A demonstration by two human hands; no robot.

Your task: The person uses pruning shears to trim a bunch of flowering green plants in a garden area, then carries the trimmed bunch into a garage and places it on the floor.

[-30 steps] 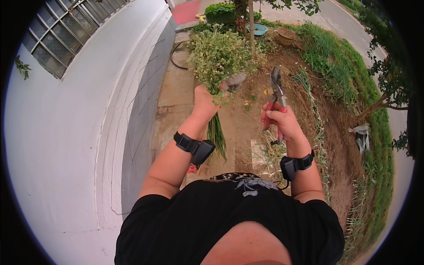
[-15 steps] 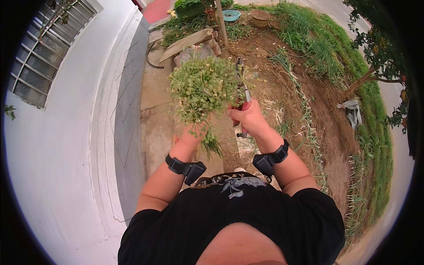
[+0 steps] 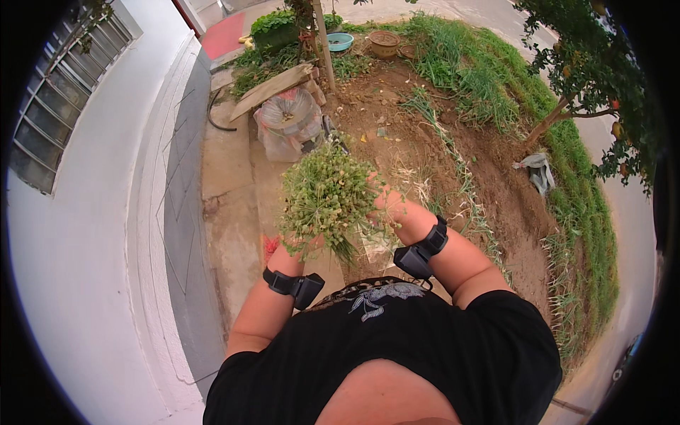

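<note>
A thick bunch of green seed heads [image 3: 327, 195] on thin stalks is held up in front of me. My left hand [image 3: 306, 244] grips it from below, its fingers mostly covered by the heads and stems. At the bunch's right side is my right hand [image 3: 381, 190], partly behind the greenery. It is closed on pruning shears [image 3: 327, 126], of which only the dark blade tips show above the bunch; the red handles are hidden now. Each of my wrists wears a black strap with a small box.
A clear plastic bag [image 3: 289, 126] stands ahead by wooden planks [image 3: 273, 88]. Beyond are a blue basin [image 3: 340, 42] and a brown pot [image 3: 384, 44]. A white wall [image 3: 106, 212] runs along my left; bare soil with plant rows and a small tree [image 3: 559, 117] lies right.
The bunch has come lower and nearer to my body. My right hand and the shears have moved left, behind the bunch. The plastic bag shows more fully.
</note>
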